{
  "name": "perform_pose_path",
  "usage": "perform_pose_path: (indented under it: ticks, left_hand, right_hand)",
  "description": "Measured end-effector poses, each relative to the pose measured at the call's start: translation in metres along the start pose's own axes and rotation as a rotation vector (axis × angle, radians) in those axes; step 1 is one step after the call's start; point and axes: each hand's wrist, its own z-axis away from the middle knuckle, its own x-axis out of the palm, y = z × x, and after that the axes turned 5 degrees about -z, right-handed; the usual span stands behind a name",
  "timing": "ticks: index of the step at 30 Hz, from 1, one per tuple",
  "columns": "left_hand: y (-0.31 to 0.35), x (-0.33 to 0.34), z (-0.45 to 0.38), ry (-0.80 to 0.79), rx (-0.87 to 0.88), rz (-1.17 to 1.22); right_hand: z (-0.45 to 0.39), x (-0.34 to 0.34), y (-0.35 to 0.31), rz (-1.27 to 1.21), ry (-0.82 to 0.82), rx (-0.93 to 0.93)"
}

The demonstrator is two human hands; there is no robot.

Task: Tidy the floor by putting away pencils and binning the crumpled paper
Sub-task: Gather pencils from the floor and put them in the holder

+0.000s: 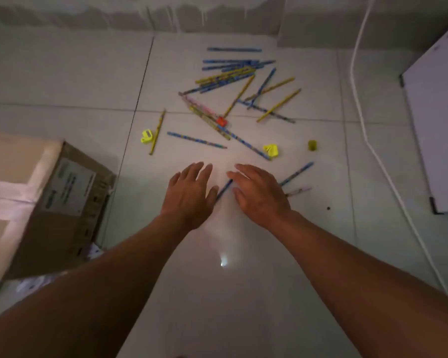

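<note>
Beyond my left hand [189,192] and right hand [260,193], the pencils [225,76] are blue-patterned and yellow on pale grey-white floor tiles [62,73]. Past my fingertips sit two bright yellow sharpeners [147,136], a red one [221,121] and an olive one [312,145]. Left of my left hand is a brown cardboard box [70,202] with a white label.

pencils [239,81]: blue and yellow, a few pink, all lying flat on the pale floor tiles | main heap crisscrossed and overlapping at centre-top | one blue pencil [234,49] alone beyond the heap | nearer strays: yellow pencil [157,131] at left, blue patterned pencil [195,140] beside it | crumpled paper: possibly out of view
</note>
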Motion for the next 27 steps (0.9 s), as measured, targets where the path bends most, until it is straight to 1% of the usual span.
perform_pose_path:
  ticks: [1, 3, 6, 7, 10, 12, 15, 16, 18, 20, 21, 23, 25, 27]
  left_hand:
    - [-0.004, 0.009, 0.003, -0.013, -0.006, -0.002]
    - [-0.007, 0.023, 0.004, -0.023, -0.017, 0.020]
    - [-0.009, 0.042, 0.015, -0.082, -0.027, 0.044]
    - [-0.011, 0.049, 0.018, -0.086, -0.023, 0.051]
    - [-0.014, 0.059, 0.025, -0.071, -0.006, 0.073]
    - [-0.014, 0.062, 0.025, -0.077, -0.017, 0.076]
    - [-0.013, 0.064, 0.020, -0.010, -0.121, 0.123]
    - [-0.010, 0.063, 0.018, 0.032, -0.188, 0.175]
    - [0.002, 0.056, 0.012, 0.125, -0.346, 0.340]
    - [0.020, 0.043, 0.001, 0.160, -0.515, 0.540]
    - [0.029, 0.038, -0.008, 0.137, -0.582, 0.635]
    - [0.048, 0.028, -0.027, 0.007, -0.670, 0.821]
    - [0.062, 0.022, -0.041, -0.104, -0.695, 1.050]
    - [0.073, 0.019, -0.046, -0.125, -0.678, 1.261]
  right_hand:
    - [0.001, 0.013, 0.001, -0.009, -0.050, -0.035]
    - [0.005, 0.029, 0.000, 0.012, -0.054, -0.093]
    - [0.011, 0.051, -0.003, 0.035, -0.068, -0.118]
    - [0.014, 0.056, -0.001, 0.045, -0.051, -0.130]
    - [0.017, 0.058, 0.007, 0.078, -0.022, -0.121]
    - [0.016, 0.056, 0.007, 0.132, -0.034, -0.098]
    - [0.015, 0.057, 0.004, 0.170, -0.023, -0.086]
    - [0.015, 0.056, 0.002, 0.180, -0.014, -0.062]
    - [0.015, 0.054, -0.002, 0.217, 0.066, 0.008]
    - [0.013, 0.047, -0.010, 0.175, 0.169, 0.157]
    - [0.012, 0.042, -0.014, 0.124, 0.210, 0.247]
    - [0.011, 0.032, -0.017, -0.006, 0.242, 0.384]
    - [0.014, 0.023, -0.016, -0.117, 0.243, 0.404]
    - [0.021, 0.018, -0.010, -0.190, 0.248, 0.376]
